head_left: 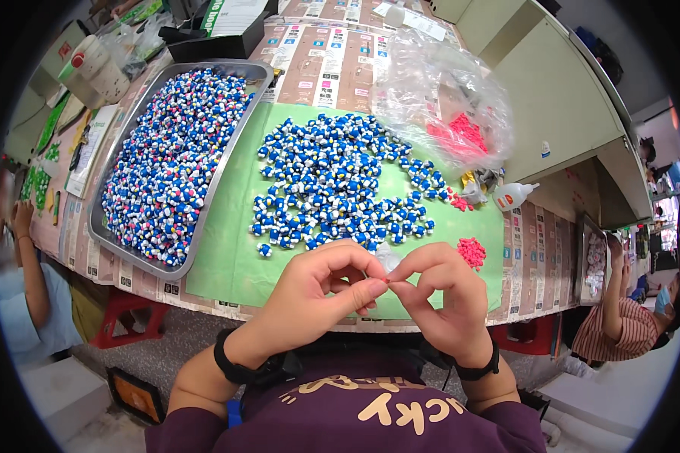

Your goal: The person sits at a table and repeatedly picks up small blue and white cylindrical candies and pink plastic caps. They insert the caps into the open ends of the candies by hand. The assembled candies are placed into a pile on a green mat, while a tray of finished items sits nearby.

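Observation:
Close to the table's front edge, my left hand [332, 285] and my right hand [447, 298] meet, thumbs and forefingers pinched together. A tiny red piece [386, 280] shows between the fingertips; its shape is mostly hidden. Just beyond the fingers sits a small whitish translucent item [387, 257], partly covered by them. Past it spreads a loose pile of small blue-and-white figure-like pieces [325, 181] on a green mat [227, 249]. To the right of my right hand lies a little heap of pink bits [471, 253], with more pink bits [461, 202] farther back.
A metal tray [193, 260] full of similar blue-and-white pieces stands at left. At back right are a clear plastic bag [431, 83] with pink pieces and a white squeeze bottle [514, 195]. A cabinet [551, 90] borders the right. Other people sit at both sides.

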The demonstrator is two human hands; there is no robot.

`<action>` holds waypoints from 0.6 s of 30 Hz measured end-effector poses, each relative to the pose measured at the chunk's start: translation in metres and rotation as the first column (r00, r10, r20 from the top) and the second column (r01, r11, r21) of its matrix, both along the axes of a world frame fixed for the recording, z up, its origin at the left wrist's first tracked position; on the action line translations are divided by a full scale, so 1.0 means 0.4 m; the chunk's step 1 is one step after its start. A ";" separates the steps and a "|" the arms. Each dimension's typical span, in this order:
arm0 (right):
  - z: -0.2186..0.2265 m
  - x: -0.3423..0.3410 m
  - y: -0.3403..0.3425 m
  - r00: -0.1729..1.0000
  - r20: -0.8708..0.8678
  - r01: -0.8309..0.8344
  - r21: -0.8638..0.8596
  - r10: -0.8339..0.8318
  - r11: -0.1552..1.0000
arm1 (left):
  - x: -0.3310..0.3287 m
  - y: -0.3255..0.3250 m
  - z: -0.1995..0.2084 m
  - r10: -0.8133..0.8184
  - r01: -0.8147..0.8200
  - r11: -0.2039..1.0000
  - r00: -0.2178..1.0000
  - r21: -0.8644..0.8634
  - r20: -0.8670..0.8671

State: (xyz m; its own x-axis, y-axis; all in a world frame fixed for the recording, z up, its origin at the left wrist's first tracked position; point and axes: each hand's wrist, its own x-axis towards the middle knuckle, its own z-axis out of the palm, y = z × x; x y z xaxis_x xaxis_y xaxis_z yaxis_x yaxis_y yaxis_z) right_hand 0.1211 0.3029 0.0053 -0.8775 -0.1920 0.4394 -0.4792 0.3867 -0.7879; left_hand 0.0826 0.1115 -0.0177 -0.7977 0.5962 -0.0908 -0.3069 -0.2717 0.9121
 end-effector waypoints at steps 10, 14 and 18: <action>0.021 0.003 0.009 0.915 0.389 -0.038 -0.177 0.106 0.984 | 0.010 0.012 -0.002 0.018 -0.347 0.909 0.586 -0.231 -0.810; 0.031 -0.027 0.020 0.949 0.290 -0.133 0.012 0.123 0.991 | 0.001 0.001 -0.010 0.049 -0.337 0.911 0.660 -0.237 -0.750; 0.027 -0.079 0.066 0.955 0.283 -0.170 0.274 0.090 0.947 | -0.007 -0.027 -0.017 0.215 -0.288 0.949 0.889 -0.130 -0.403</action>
